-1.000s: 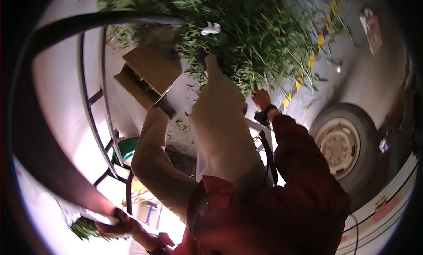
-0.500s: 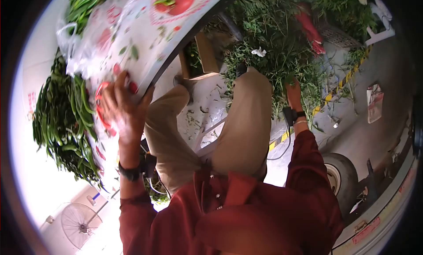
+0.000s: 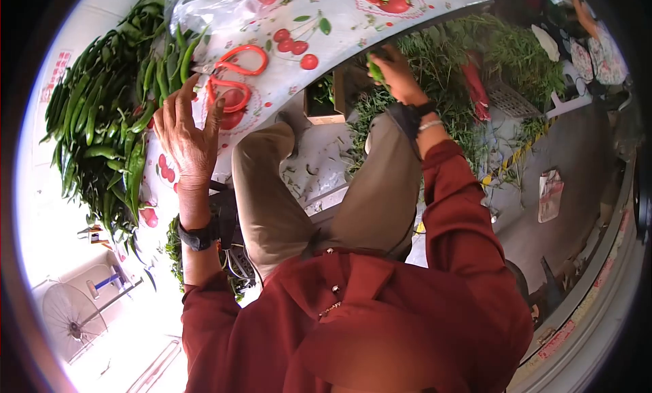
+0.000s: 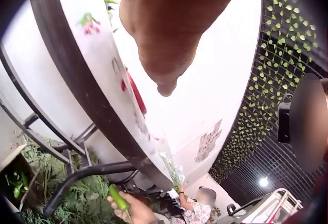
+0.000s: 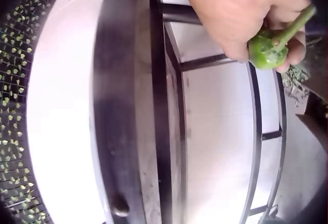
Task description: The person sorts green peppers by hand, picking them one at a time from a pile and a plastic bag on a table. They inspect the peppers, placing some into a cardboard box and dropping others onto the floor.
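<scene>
My right hand [image 3: 401,75] pinches a green pepper [image 3: 375,70] just off the near edge of the table. In the right wrist view the pepper's stem end [image 5: 269,52] pokes out between thumb and fingers. My left hand [image 3: 183,138] is over the flowered tablecloth [image 3: 326,36], its fingers stretched out and holding nothing. Right beside those fingertips lie scissors [image 3: 213,72] with red-orange handles. A big heap of long green peppers [image 3: 102,115] covers the left part of the table, close to the left hand.
A clear plastic bag [image 3: 217,13] lies at the table's far side. Below the edge stand a cardboard box [image 3: 326,119] with green peppers inside and piled cut plants [image 3: 448,60]. A red cloth-like thing [image 3: 473,87] lies among them. Another person [image 3: 601,50] is at the upper right.
The head view has swung toward the table. My left hand has come off the scissors, which now lie uncovered. My right hand has risen from the plants to the table edge with the pepper.
</scene>
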`<control>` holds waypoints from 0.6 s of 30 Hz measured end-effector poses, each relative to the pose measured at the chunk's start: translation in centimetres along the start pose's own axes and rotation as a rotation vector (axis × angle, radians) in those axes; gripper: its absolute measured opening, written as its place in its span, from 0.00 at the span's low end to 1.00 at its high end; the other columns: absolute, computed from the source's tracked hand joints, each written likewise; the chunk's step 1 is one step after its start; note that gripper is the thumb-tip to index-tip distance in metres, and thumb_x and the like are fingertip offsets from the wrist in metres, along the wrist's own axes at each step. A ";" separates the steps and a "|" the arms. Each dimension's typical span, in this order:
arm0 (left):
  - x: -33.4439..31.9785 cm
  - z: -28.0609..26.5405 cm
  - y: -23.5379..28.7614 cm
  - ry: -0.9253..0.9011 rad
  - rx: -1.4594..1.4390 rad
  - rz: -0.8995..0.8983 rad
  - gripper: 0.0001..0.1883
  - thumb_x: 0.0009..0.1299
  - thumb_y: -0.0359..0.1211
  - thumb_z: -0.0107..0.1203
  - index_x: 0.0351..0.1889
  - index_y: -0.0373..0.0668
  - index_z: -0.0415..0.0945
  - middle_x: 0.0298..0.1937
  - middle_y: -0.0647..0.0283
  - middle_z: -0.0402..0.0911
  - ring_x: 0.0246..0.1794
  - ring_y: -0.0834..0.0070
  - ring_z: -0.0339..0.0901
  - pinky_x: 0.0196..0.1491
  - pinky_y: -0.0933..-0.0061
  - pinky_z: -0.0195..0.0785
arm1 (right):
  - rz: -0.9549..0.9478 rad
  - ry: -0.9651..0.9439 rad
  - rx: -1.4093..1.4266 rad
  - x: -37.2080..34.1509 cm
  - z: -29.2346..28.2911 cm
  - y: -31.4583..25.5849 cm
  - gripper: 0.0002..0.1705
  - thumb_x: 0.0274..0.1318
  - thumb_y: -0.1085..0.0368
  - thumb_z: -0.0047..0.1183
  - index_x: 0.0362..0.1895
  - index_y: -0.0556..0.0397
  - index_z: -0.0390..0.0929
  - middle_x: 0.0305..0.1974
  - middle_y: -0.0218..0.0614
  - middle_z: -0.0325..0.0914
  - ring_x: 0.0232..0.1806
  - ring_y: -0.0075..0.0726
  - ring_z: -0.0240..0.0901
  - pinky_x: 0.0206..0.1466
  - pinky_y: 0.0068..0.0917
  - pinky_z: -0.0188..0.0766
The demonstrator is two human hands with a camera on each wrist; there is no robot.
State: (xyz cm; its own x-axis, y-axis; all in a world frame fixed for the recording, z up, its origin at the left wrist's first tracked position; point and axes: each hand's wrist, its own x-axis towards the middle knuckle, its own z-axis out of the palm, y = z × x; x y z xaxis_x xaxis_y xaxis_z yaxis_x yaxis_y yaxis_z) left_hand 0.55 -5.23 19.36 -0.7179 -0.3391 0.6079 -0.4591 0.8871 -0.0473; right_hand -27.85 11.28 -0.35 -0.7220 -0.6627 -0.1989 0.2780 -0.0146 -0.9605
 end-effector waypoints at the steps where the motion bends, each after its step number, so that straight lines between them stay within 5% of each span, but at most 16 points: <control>1: -0.6 0.1 -0.7 -0.012 -0.012 -0.026 0.22 0.59 0.45 0.53 0.48 0.46 0.69 0.36 0.63 0.72 0.39 0.68 0.67 0.47 0.66 0.55 | -0.109 0.048 -0.199 4.5 0.1 5.2 0.26 0.46 0.57 0.53 0.49 0.54 0.64 0.33 0.41 0.74 0.25 0.40 0.73 0.26 0.29 0.69; 2: -1.2 0.3 -1.3 -0.026 -0.025 -0.053 0.22 0.59 0.44 0.54 0.48 0.46 0.69 0.36 0.63 0.72 0.39 0.67 0.67 0.48 0.66 0.55 | -0.219 0.095 -0.397 7.8 0.4 9.3 0.27 0.44 0.54 0.54 0.47 0.54 0.67 0.35 0.44 0.75 0.28 0.45 0.74 0.31 0.32 0.70; 4: -1.9 0.5 -2.0 0.001 -0.056 -0.057 0.19 0.59 0.41 0.53 0.47 0.45 0.70 0.36 0.63 0.72 0.39 0.68 0.67 0.47 0.67 0.55 | -0.422 -0.029 -0.641 5.3 3.3 5.9 0.27 0.41 0.50 0.55 0.41 0.57 0.71 0.38 0.48 0.74 0.35 0.50 0.73 0.40 0.34 0.68; 6: -2.0 0.4 -1.9 -0.006 -0.084 -0.112 0.17 0.59 0.39 0.53 0.46 0.45 0.71 0.35 0.63 0.73 0.38 0.69 0.68 0.46 0.68 0.56 | -0.393 0.017 -0.783 3.7 5.0 5.5 0.21 0.44 0.54 0.54 0.37 0.59 0.73 0.35 0.46 0.75 0.36 0.46 0.73 0.39 0.32 0.68; 9: -2.0 0.7 -2.0 0.030 -0.115 -0.099 0.14 0.59 0.36 0.54 0.43 0.45 0.73 0.33 0.64 0.73 0.35 0.70 0.68 0.44 0.69 0.58 | -0.405 0.000 -0.441 2.2 5.3 6.7 0.14 0.47 0.62 0.52 0.36 0.58 0.73 0.31 0.41 0.76 0.32 0.33 0.74 0.36 0.25 0.68; 14: -2.2 1.0 -2.2 0.052 -0.182 -0.152 0.14 0.56 0.36 0.56 0.39 0.44 0.73 0.34 0.62 0.73 0.36 0.65 0.68 0.43 0.68 0.59 | -0.225 -0.003 -0.231 -5.8 6.5 -2.1 0.08 0.52 0.66 0.48 0.31 0.58 0.73 0.23 0.28 0.71 0.24 0.17 0.65 0.26 0.18 0.62; 18: -2.4 1.3 -2.5 0.090 -0.214 -0.140 0.12 0.57 0.35 0.55 0.38 0.44 0.74 0.33 0.63 0.73 0.35 0.65 0.67 0.42 0.69 0.60 | -0.741 0.197 -0.495 -9.0 6.2 -8.1 0.13 0.52 0.66 0.48 0.18 0.57 0.67 0.16 0.27 0.65 0.18 0.18 0.55 0.22 0.20 0.56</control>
State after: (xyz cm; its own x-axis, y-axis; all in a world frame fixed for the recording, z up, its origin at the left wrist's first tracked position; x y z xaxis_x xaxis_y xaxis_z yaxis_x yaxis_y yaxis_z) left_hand 2.71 -7.01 17.00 -0.6014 -0.4424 0.6653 -0.4228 0.8828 0.2048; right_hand -19.69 12.76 10.45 -0.7154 -0.4710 0.5161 -0.5706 -0.0324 -0.8206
